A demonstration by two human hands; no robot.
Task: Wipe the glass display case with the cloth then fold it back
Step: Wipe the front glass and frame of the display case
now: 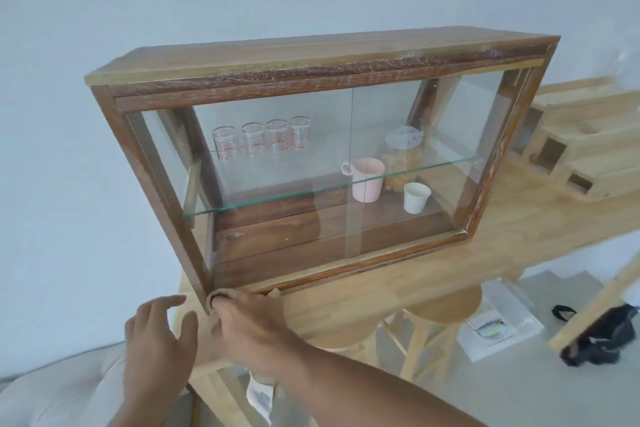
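Note:
A wooden-framed glass display case [322, 80] stands on a light wooden table [398, 281]. A glass shelf inside carries several measuring glasses [263, 140], a pink mug [367, 178], a white cup [415, 197] and a jar of snacks [401, 163]. My right hand [249, 319] is closed on a beige cloth [221, 296] at the case's lower left front corner, on the table edge. Just to its left, my left hand [156, 333] hovers with fingers spread, holding nothing. A corner of the cloth with its tag [259, 395] hangs below the table edge.
Light wooden boxes [581, 146] sit on the table right of the case. Wooden stools [446, 305] stand under the table. On the floor lie a black bag [602, 340] and white papers [498, 322]. A pale cushion [62, 392] is at lower left, a white wall behind.

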